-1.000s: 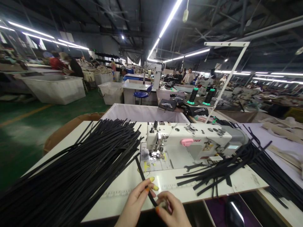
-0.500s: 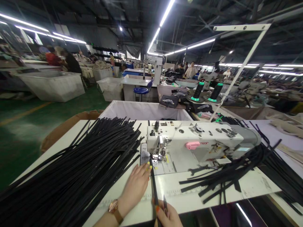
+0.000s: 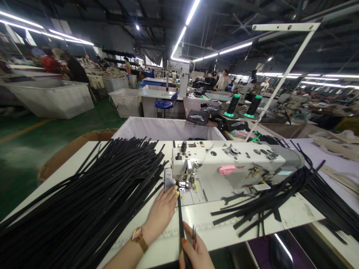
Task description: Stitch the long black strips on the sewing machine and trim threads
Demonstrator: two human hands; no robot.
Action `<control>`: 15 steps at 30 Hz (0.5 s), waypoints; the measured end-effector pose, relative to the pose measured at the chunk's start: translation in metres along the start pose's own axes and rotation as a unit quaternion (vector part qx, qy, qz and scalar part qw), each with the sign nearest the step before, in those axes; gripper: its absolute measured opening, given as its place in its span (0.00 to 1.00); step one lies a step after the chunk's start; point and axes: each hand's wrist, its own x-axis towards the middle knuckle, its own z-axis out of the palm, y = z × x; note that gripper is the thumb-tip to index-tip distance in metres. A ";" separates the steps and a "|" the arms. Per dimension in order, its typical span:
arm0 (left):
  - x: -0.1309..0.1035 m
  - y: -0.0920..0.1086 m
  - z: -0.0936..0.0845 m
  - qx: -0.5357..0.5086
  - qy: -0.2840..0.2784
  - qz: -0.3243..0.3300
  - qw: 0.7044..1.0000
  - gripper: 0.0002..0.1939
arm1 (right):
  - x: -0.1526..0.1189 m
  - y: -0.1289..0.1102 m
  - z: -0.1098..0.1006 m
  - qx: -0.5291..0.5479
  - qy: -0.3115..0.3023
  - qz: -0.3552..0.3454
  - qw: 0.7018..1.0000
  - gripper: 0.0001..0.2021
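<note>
Rows of fluorescent tubes (image 3: 193, 12) run beneath a dark ceiling (image 3: 157, 18), where a fan (image 3: 241, 25) hangs toward the right, and bright windows (image 3: 30, 37) show at the far left. The green floor (image 3: 102, 114), marked by a yellow line (image 3: 25, 130), carries large off-white bins (image 3: 56, 100) (the leftmost one with sloping sides), while a blue chair (image 3: 163, 104) stands beside a pale workbench (image 3: 148, 104) farther back.

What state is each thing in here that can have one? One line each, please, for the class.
Black strap: stretched out straight
Left hand: palm down, fingers extended beside the strap
Right hand: closed on the strap
Pointed tool: held in the right hand
Wristwatch: worn on the left wrist
Sewing machine: running or stopped, cannot tell
Strap pile: loosely heaped
Wrench: lying flat
Ceiling lights: lit
</note>
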 end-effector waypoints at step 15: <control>0.002 0.002 -0.003 -0.013 -0.014 -0.022 1.000 0.23 | 0.003 0.011 -0.009 -0.019 0.032 -0.038 0.999 0.52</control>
